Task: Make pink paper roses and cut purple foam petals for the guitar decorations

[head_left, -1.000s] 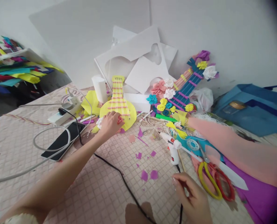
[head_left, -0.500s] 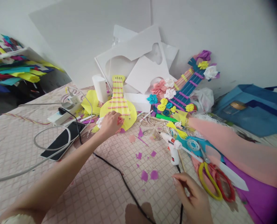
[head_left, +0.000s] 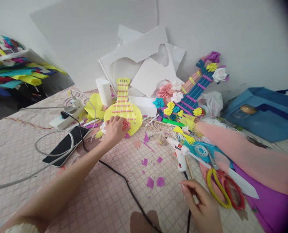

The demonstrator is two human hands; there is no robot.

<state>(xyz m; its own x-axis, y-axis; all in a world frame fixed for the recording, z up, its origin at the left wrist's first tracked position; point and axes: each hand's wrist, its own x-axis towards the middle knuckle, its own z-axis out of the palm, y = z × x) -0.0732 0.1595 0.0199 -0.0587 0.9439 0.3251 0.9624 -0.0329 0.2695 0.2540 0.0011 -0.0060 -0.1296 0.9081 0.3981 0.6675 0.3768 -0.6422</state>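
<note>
My left hand (head_left: 115,130) is on the lower body of a yellow paper guitar (head_left: 136,116) with white strings and pink strips. Its curled fingers are at a pink paper flower (head_left: 126,125), which shows at their right side. On the hand's other side lies a white paper flower (head_left: 103,127). My right hand (head_left: 203,205) hovers low at the right, thumb and forefinger pinched together, with nothing visible between them. Just beyond it stands a white hot glue gun (head_left: 181,155) with a glue stick in its back. Its black cord passes behind my right hand.
Scissors (head_left: 218,189) with yellow and red handles lie at the right beside crepe paper (head_left: 246,149). A blue flowered paper guitar (head_left: 194,94) leans behind. At the left are a phone (head_left: 66,145), cables and a power strip (head_left: 66,119). Purple paper scraps (head_left: 160,182) dot the table.
My left hand has shifted slightly, and more of the pink flower shows beside its fingers. My right hand has barely moved.
</note>
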